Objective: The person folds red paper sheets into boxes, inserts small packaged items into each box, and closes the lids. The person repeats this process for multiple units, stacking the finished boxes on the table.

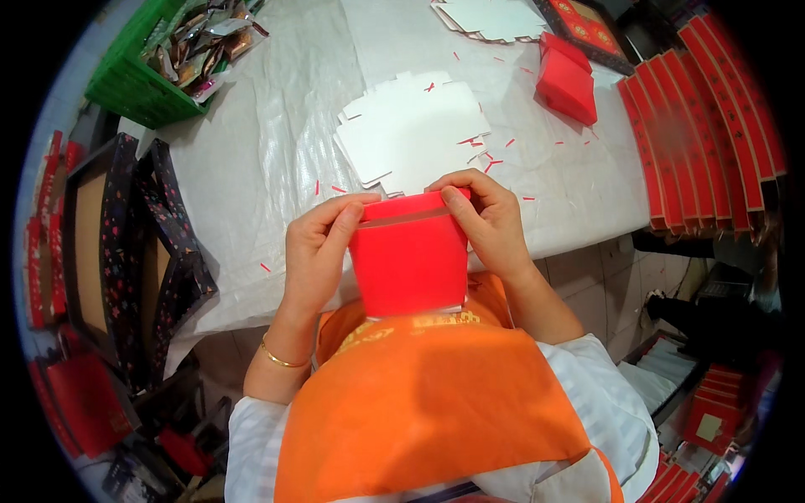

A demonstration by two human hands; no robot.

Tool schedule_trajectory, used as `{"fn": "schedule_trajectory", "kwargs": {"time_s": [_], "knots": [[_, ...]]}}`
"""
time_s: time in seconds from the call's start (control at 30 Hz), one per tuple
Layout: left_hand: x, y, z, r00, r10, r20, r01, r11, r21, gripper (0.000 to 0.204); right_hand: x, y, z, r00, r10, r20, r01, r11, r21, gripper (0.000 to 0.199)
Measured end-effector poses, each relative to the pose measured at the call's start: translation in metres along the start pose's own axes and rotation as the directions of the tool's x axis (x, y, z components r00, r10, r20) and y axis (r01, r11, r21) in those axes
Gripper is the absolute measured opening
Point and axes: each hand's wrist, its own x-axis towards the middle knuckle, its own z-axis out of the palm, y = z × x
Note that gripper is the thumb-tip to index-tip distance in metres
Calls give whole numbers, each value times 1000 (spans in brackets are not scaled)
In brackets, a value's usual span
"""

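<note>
A red cardboard box is between my two hands, close against my orange apron at the table's near edge. Its top edge is folded, and a dark slit runs below that fold. My left hand pinches the upper left corner, thumb in front and fingers behind. At the upper right corner my right hand grips in the same way, its thumb on the fold. Just beyond the box lies a stack of white die-cut card blanks on the table.
White sheeting covers the table, with red paper scraps scattered over it. A green crate of wrapped packets stands far left, dark patterned boxes at left. Far right are a folded red box and stacked red boxes.
</note>
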Motion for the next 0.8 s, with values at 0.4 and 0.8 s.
{"fn": "schedule_trajectory", "kwargs": {"time_s": [0.4,0.8], "knots": [[0,-52,12,994,-105,3,104,983,-152,29,-8,46,0,981,174,83,-182,979,97,21],[15,-34,-7,951,-235,201,232,972,35,21,-5,42,-8,980,56,192,-36,994,-106,24]]}}
